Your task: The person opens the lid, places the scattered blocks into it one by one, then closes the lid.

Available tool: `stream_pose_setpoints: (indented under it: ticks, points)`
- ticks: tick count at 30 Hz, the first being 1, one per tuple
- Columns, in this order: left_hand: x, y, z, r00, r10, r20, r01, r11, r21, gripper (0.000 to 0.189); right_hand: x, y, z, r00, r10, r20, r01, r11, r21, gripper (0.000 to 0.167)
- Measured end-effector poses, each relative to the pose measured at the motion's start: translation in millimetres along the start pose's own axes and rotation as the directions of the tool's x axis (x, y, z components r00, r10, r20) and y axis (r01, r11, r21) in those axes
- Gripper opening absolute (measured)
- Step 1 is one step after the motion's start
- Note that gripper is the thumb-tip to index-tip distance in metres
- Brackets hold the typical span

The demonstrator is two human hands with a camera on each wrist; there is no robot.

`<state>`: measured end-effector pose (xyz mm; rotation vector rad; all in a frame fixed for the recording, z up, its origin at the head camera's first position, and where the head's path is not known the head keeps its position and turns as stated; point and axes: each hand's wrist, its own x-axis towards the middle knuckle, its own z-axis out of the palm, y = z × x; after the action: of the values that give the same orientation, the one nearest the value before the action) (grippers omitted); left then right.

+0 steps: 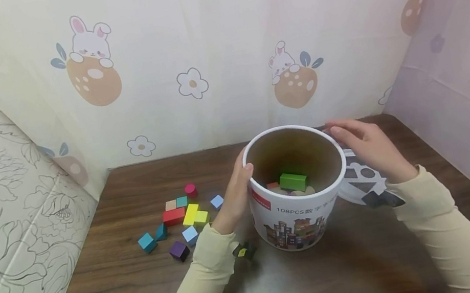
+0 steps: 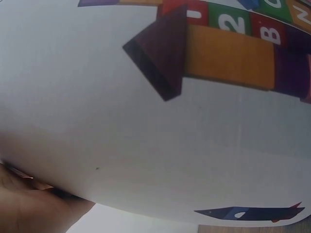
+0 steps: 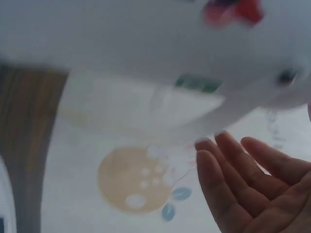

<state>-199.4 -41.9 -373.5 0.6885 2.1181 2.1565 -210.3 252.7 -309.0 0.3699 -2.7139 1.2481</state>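
A white cardboard bucket (image 1: 294,209) with printed building blocks on its side stands on the table, its mouth towards me. My left hand (image 1: 234,193) holds it at the left, thumb at the rim and fingers along the outer wall. In the left wrist view the printed wall (image 2: 146,131) fills most of the picture and part of the hand (image 2: 39,208) shows at the lower left. My right hand (image 1: 367,145) is beside the right rim, its fingers (image 3: 238,170) extended and holding nothing. Inside the bucket lie a green block (image 1: 293,182) and several other pieces, partly hidden.
Several coloured wooden blocks lie on the table left of the bucket, including a red block (image 1: 174,217), a purple cube (image 1: 179,250) and a teal cube (image 1: 147,242). A white lid-like disc (image 1: 354,191) with grey print lies behind my right wrist. A printed curtain (image 1: 196,28) hangs behind the table.
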Motion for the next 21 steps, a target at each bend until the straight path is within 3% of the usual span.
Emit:
stream_pose_setpoints:
  ticks: [8,21]
  points:
    - [-0.6,0.6,0.4,1.0,-0.004,0.005,0.004,1.0,-0.002,0.06,-9.6,-14,9,0.999,-0.01,0.043,0.009,1.0,0.022,0.05]
    - [-0.5,1.8,-2.4,0.999,-0.044,0.018,0.044,0.999,0.016,0.063,-20.3,-6,19,0.999,0.046,0.001,-0.046,0.992,0.114,0.044]
